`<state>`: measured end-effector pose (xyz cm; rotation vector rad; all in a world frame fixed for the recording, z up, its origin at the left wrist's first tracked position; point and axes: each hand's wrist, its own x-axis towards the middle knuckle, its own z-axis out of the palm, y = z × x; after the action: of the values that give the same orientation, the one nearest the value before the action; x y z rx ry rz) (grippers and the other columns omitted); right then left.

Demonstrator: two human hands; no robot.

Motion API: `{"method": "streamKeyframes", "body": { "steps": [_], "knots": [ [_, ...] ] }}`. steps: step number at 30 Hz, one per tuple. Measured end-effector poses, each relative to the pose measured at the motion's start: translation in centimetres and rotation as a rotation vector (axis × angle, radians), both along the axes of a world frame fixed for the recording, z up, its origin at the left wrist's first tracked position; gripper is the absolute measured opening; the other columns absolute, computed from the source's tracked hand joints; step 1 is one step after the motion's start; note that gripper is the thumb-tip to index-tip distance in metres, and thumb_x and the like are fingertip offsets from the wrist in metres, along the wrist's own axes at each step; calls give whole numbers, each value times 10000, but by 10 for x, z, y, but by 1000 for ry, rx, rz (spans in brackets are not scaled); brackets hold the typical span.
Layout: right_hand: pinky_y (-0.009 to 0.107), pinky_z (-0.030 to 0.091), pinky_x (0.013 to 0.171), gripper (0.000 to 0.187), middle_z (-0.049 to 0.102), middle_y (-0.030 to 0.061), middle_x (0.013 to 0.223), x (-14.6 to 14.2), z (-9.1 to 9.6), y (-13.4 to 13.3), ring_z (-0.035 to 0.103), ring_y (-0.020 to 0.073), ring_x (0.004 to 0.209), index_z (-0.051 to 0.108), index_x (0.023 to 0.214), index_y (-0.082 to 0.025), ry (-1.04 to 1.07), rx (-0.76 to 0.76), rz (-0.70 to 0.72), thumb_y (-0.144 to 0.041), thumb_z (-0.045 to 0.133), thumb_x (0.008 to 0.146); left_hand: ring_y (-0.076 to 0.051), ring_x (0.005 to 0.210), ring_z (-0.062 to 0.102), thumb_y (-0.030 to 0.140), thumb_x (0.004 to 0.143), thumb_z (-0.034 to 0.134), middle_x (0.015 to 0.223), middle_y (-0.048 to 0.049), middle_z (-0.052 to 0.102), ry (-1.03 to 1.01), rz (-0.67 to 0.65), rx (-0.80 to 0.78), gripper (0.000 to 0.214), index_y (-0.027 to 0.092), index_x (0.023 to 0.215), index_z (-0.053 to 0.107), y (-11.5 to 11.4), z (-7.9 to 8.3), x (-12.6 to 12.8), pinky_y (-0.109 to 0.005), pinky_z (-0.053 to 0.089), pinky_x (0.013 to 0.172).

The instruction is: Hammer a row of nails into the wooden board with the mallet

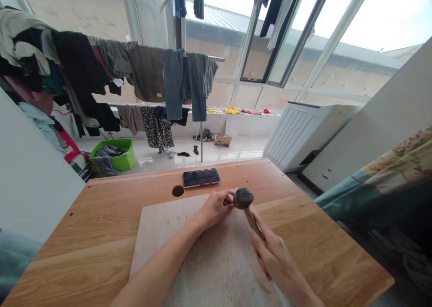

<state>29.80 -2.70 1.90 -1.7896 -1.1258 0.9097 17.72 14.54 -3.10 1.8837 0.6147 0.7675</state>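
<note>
I take the middle of the pale board (155,239) as the centre of the clock, with twelve toward the windows. The board lies flat on the wooden table (310,221). The right hand (272,250), at three o'clock, is closed around the handle of the hammer (243,199). The hammer is tilted, and its dark, rounded head is raised at one o'clock, just beside the fingers of the left hand (216,207). This left hand is near twelve o'clock, at the far part of the board. Its thumb and fingers are bent and narrow, close together, but I cannot tell if something small is between them.

Near the centre, some thin nails (195,253) lie on the board, partly covered from view by the left forearm. Small dark marks (177,218) are on the board between ten and eleven o'clock.

Beyond the board, at twelve o'clock, a phone (201,178) lies flat on the table, with its dark screen up. At eleven, near the phone, there is a round hole (177,190) in the table. Farther away, on the floor at ten o'clock, stands a green tub (125,162) with clothes in it.
</note>
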Motion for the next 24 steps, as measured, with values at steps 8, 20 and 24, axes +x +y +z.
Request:
{"method": "streamKeyframes", "body": {
  "steps": [8, 20, 24],
  "knots": [
    [194, 357, 313, 788, 415, -101, 505, 10, -36, -27, 362, 102, 346, 284, 1588, -179, 176, -1, -67, -584, 494, 946, -171, 790, 645, 313, 829, 671, 1110, -97, 697, 263, -49, 174, 340, 164, 1131, 624, 1, 33, -27, -295, 528, 728],
    [198, 362, 291, 798, 468, -74, 555, 10, -36, -24, 390, 109, 351, 282, 1589, -192, 243, -43, -92, -558, 543, 930, -213, 630, 594, 23, 635, 525, 720, -51, 662, 940, -217, 543, 237, 191, 787, 595, -40, 65, -68, -301, 361, 542],
    [190, 371, 292, 769, 461, -79, 546, 12, -40, -26, 378, 100, 348, 268, 1595, -191, 235, -37, -85, -533, 524, 956, -178, 670, 584, 73, 662, 593, 712, -13, 642, 676, -303, 371, 161, 194, 759, 632, -28, 60, -64, -262, 390, 572]
  ]
}}
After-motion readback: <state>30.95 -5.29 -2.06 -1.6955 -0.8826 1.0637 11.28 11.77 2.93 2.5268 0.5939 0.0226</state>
